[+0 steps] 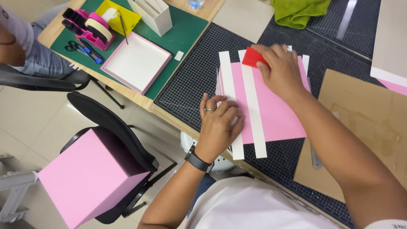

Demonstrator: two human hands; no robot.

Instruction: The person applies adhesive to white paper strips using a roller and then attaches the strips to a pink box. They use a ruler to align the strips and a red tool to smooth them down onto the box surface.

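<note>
1. The right hand [283,72] grips a red scraper [255,57] between thumb and fingers, its edge set on the top end of the inner white strip [253,111].
2. The left hand [220,123] lies flat with fingers curled, pressing down on the outer white strip [229,95] and the left edge of the pink sheet [275,110]; it grasps nothing, it only pins.
3. The pink sheet lies on the black gridded mat [190,80] at the bench edge, tilted against the grid lines, with both strips running lengthwise across it and sticking out past its top and bottom edges.
4. Risk, as I judge it: if the left hand eases off while the scraper is pushed along, the sheet could slide on the mat and the strip set askew.
5. Uneven scraper pressure could leave bubbles or creases under the strip; too steep an angle might scuff the pink face.
6. The near ends of the strips overhang the bench edge, so a sleeve or wrist could catch and lift them.
7. A brown card [360,127] lies just right of the sheet, under the right forearm; dragging the arm might shift it into the work.
8. Further off sit a shallow pink-rimmed tray [137,63] on a green mat [186,32], a tape dispenser [87,27] and a pink box [91,176] on a chair, well clear.
</note>
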